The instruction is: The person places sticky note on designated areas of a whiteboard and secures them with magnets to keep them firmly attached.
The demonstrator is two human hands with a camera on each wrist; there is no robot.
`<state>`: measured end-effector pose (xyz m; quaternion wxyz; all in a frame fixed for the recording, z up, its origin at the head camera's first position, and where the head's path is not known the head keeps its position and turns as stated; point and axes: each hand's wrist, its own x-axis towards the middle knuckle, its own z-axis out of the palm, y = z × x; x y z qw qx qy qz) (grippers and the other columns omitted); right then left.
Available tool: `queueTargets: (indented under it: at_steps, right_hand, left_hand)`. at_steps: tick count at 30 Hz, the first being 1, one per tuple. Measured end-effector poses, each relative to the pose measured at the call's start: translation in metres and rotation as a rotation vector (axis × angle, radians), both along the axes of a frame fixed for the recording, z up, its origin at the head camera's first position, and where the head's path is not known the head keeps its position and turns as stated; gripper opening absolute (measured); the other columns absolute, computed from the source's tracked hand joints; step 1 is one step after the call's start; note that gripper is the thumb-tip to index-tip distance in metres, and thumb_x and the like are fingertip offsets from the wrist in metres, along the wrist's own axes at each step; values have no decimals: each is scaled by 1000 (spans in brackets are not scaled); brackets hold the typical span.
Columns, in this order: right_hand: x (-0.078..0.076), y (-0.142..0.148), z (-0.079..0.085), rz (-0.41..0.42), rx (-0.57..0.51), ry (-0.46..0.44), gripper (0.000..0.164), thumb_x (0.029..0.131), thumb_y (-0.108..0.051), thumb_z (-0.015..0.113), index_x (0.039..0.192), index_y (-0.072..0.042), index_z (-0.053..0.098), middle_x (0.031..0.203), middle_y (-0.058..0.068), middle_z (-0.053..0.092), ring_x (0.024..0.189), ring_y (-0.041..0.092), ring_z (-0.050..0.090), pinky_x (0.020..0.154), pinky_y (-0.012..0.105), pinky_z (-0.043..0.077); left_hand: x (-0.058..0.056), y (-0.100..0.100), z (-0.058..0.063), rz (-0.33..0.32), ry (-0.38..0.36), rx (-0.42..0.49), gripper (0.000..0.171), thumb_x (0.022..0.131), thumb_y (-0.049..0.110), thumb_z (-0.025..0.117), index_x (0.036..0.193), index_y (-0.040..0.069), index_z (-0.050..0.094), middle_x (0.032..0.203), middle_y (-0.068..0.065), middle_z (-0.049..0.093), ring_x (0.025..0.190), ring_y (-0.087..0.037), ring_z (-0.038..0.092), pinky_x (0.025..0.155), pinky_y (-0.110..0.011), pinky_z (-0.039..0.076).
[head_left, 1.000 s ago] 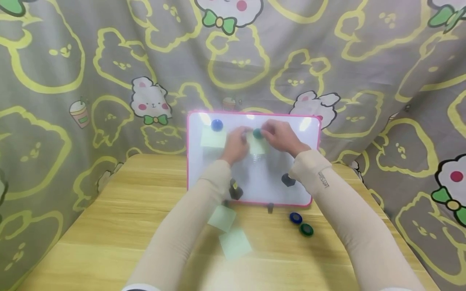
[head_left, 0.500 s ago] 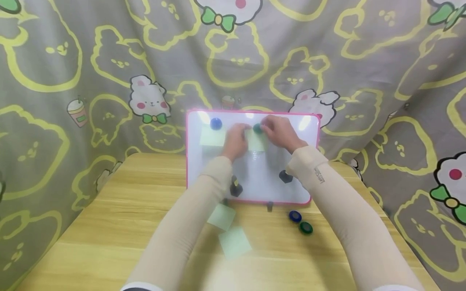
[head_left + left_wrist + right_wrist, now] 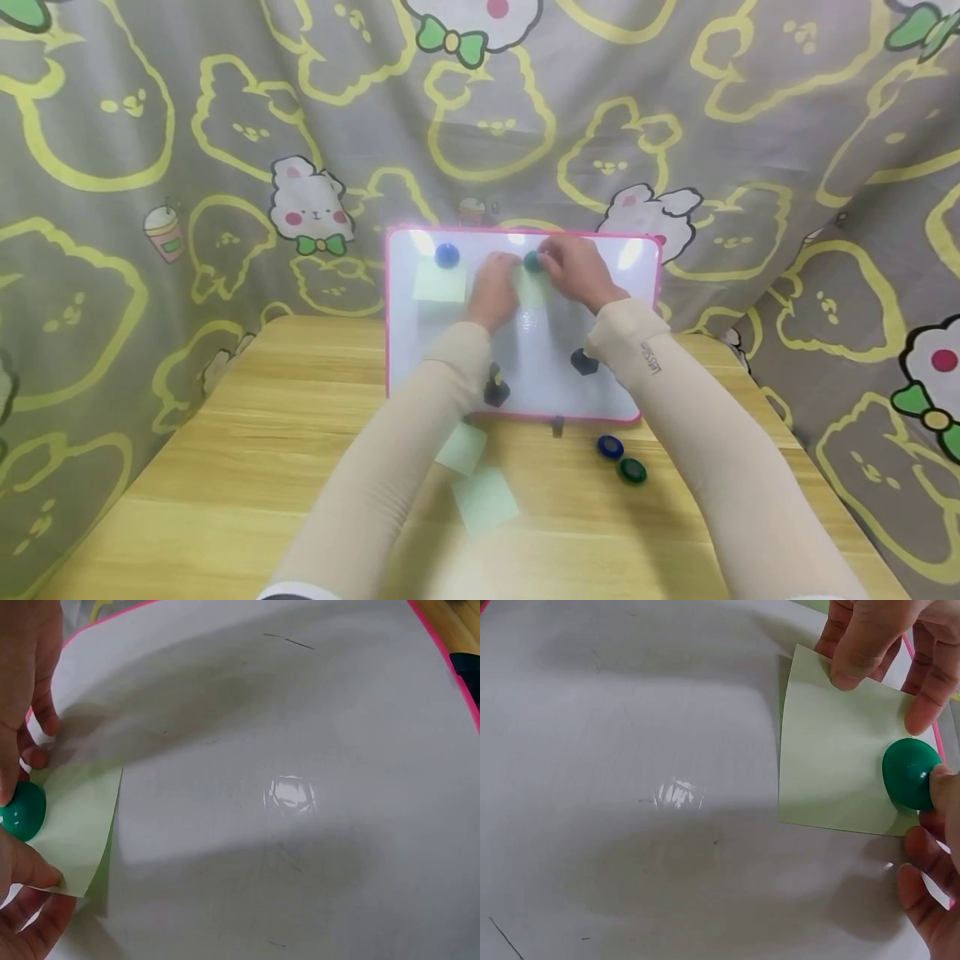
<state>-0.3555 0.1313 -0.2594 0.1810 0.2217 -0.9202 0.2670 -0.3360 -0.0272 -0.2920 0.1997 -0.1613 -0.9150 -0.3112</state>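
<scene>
A pink-edged whiteboard [image 3: 536, 358] stands at the back of the table. Near its top middle, a pale green sticky note [image 3: 832, 757] lies over the board, its lower edge lifted slightly. My left hand [image 3: 495, 292] pinches the note's left edge, thumb in front and fingers behind. My right hand [image 3: 576, 271] holds a round green magnet [image 3: 909, 774] by its side, over the note's top edge, with the thumb on it. In the head view the left hand hides part of the note.
A blue magnet [image 3: 447, 255] sits on another sticky note [image 3: 440, 283] at the board's upper left. Two more notes [image 3: 485, 502] lie on the wooden table [image 3: 247, 433], with a blue magnet [image 3: 610, 447] and a green magnet [image 3: 632, 470] to their right. A patterned curtain [image 3: 360, 133] surrounds the table.
Both hands, the note and the green magnet have shifted slightly up the board. The left hand has moved a little right, covering more of the note.
</scene>
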Motion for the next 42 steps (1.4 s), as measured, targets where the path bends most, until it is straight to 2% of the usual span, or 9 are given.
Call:
queueTargets:
  at_steps: [21,33,42]
  right_hand:
    - [1,-4,-5,-55,34,40,21,96,-17,59,110,-2,63,106,14,64,97,30,58,87,44,49]
    - [2,-5,-6,-62,37,85,21,96,-16,60,110,0,63,104,16,63,96,31,57,88,44,49]
    - [0,-5,-7,-72,40,90,19,96,-16,60,108,-1,63,105,15,64,98,30,57,89,44,48]
  left_hand:
    - [8,3,3,39,-20,6,55,79,-16,58,130,4,57,130,-14,53,123,-26,50,109,-30,34]
    - [8,3,4,45,-43,-4,54,81,-14,58,131,5,56,132,-13,52,124,-25,49,109,-29,33]
    - [8,3,5,43,-33,-6,54,80,-15,58,130,5,56,131,-13,52,122,-25,50,109,-30,34]
